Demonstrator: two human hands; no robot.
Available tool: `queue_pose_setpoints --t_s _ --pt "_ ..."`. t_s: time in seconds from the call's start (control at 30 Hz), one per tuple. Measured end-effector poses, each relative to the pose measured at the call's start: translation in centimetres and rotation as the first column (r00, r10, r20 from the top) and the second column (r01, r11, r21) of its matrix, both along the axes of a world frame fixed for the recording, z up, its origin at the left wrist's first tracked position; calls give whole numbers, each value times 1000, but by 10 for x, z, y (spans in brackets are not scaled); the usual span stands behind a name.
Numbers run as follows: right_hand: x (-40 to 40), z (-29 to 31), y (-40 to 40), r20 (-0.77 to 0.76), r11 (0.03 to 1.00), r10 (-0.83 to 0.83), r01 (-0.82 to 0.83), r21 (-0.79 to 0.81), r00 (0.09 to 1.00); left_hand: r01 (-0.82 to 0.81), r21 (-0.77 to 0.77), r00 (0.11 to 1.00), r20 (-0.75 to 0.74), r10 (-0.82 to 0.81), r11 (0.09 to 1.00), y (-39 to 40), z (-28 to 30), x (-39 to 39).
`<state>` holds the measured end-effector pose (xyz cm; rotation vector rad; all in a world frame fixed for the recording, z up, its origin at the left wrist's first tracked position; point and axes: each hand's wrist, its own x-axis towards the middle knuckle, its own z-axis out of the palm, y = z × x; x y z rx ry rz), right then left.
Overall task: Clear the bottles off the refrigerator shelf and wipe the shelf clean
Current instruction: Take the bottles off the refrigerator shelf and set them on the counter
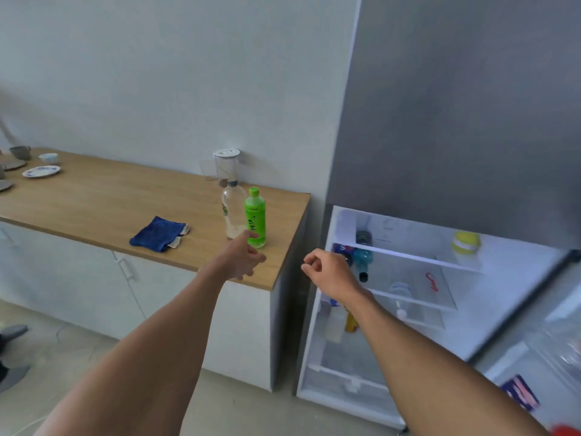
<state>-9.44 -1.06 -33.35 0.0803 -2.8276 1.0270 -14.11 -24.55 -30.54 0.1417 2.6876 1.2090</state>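
Wooden table (94, 202) beside an open refrigerator (408, 309); your two bare hands hover between them.

Your left hand (242, 258), its grip loose and empty, sits just beside the green bottle (255, 218) and clear bottle (233, 212) on the table; your right hand (327, 272) curls empty near the shelf (418, 258), where a teal bottle (364, 256) lies; a blue cloth (158, 234) rests nearby.

matt wood counter (94, 199), blue cloth (158, 233)

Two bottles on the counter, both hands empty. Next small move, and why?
Probably reach the right hand into the fridge for the teal bottle lying on the shelf: it's nearest that hand, and bottles remain there, so wiping with the blue cloth must wait.
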Motion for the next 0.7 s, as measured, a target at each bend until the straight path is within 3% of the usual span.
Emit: queue_pose_setpoints --t_s 0.17,0.37,0.5,0.7 --pt "50 -14 59 13 991 -121 121 -51 993 121 13 993 9 -121 993 65 -16 40" --pt "37 -47 127 14 960 -265 265 -89 964 229 58 969 76 -233 972 159 -71 34" --pt "3 -85 161 -1 918 -369 365 -159 929 195 55 967 159 -201 979 220 -111 -1" --pt "-66 -157 207 20 919 -334 331 -215 942 79 60 996 32 -81 995 275 -181 -67"
